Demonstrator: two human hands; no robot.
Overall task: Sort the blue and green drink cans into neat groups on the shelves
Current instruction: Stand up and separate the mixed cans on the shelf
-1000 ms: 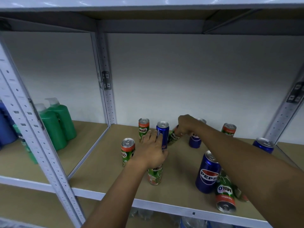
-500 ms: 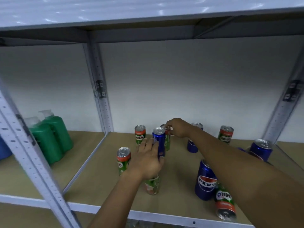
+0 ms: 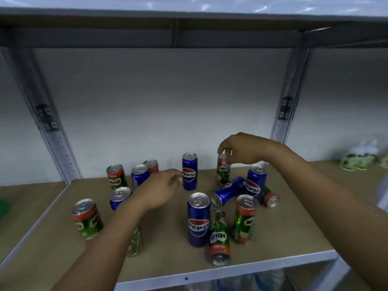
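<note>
Cans of both colours still stand mixed on the shelf (image 3: pixel 283 246). The right hand (image 3: pixel 241 149) now pinches the top of an upright green can (image 3: pixel 223 172) at the back, having left the cans on the left. The left hand (image 3: pixel 161 187) has let go of its blue can (image 3: pixel 139 175) and hangs loosely curled, holding nothing. Beyond them, two fallen green cans and a fallen blue one await sorting.

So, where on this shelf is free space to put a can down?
Bare board lies at the front right, between the upright Milo can and the shelf's right edge, and along the back right, behind the right hand. The middle, around the lying Pepsi can, is crowded.
</note>
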